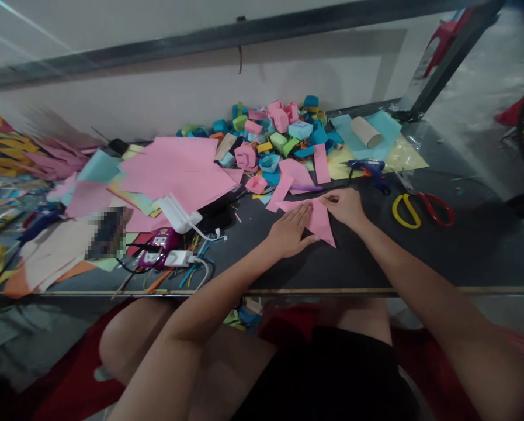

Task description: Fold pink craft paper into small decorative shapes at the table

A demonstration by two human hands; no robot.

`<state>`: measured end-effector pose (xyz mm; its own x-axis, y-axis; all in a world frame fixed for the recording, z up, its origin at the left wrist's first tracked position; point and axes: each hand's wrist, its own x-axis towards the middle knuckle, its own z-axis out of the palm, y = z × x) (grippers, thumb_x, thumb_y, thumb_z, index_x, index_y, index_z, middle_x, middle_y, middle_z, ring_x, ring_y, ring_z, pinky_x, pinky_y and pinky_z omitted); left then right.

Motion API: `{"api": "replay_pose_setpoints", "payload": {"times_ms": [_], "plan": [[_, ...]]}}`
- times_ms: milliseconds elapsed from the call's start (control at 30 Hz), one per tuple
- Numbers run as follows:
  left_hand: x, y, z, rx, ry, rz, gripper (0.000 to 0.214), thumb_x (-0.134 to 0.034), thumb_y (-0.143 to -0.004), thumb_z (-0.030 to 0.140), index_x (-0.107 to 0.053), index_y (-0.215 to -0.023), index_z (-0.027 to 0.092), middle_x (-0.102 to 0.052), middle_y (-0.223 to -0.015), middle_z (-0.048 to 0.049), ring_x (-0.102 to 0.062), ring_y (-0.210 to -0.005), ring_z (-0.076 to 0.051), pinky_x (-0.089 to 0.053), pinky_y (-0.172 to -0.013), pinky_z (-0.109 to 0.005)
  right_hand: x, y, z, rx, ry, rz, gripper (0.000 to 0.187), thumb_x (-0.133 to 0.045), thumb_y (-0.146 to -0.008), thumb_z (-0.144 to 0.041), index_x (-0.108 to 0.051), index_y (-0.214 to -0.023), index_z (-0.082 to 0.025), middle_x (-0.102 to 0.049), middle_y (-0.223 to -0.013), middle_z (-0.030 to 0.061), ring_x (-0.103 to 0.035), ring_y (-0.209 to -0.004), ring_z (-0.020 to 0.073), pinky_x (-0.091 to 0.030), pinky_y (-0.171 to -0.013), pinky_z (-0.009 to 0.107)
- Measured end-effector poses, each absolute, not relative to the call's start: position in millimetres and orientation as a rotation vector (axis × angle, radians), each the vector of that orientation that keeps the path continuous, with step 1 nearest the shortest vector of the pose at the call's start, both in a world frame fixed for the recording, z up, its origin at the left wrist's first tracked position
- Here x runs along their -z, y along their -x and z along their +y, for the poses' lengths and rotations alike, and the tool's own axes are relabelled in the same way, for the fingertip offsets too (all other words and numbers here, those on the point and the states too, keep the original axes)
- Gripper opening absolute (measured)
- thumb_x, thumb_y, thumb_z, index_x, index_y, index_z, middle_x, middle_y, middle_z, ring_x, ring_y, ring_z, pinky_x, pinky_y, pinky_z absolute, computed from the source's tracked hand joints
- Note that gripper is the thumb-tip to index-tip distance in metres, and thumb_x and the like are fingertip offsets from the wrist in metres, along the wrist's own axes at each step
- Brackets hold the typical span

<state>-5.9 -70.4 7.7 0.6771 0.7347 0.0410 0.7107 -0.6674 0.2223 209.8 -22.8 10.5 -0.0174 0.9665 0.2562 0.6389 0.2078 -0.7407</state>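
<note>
A pink sheet of paper (323, 227) with a pointed lower corner lies on the dark table before me. My left hand (290, 231) rests flat across it, fingers stretched out and thumb apart. At the sheet's upper right edge, my right hand (344, 206) pinches the paper between thumb and fingers. Just beyond my hands are a pink paper strip (281, 192), a purple pen (308, 188) and a rounded pink paper piece (297, 173). Another pink strip (321, 164) stands out farther back.
Scissors (422, 209) and a blue glue gun (369, 168) lie to the right. Folded paper pieces (281, 120) are heaped behind. Leftward are large pink sheets (174, 166), a purple power strip (160, 242) with chargers, and a blurred-out phone (108, 233). A cardboard tube (365, 132) sits at the back right.
</note>
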Motion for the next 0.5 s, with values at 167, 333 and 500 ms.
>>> {"api": "replay_pose_setpoints", "payload": {"times_ms": [167,333,500], "plan": [[-19,22,-89,-0.155,-2.674,1.343,0.086,-0.019,-0.100,0.071,-0.036,-0.157,0.008,-0.036,-0.164,-0.0174,-0.034,-0.154,-0.027,-0.027,-0.129,-0.042,-12,-208,-24,-0.520,1.513,-1.777,0.011,-0.071,-0.082,-0.023,-0.083,-0.081,-0.021,-0.082,-0.086,0.0050,-0.077,-0.078,0.0235,-0.061,-0.077,0.035],[-17,26,-85,-0.211,-2.612,1.441,0.070,-0.026,-0.105,0.059,-0.046,-0.151,0.010,-0.044,-0.160,-0.0155,-0.041,-0.150,-0.026,-0.034,-0.126,-0.043,-12,-203,-26,-0.527,1.498,-1.778,0.011,-0.072,-0.083,-0.023,-0.083,-0.081,-0.021,-0.082,-0.085,0.0049,-0.078,-0.079,0.0235,-0.061,-0.078,0.034],[-12,32,-74,-0.325,-2.552,1.528,0.057,-0.024,-0.108,0.036,-0.052,-0.145,0.004,-0.051,-0.154,-0.0183,-0.047,-0.146,-0.027,-0.039,-0.122,-0.044,-12,-203,-26,-0.508,1.508,-1.807,0.012,-0.071,-0.081,-0.020,-0.082,-0.079,-0.023,-0.082,-0.086,0.0027,-0.078,-0.081,0.0233,-0.061,-0.081,0.036]]}}
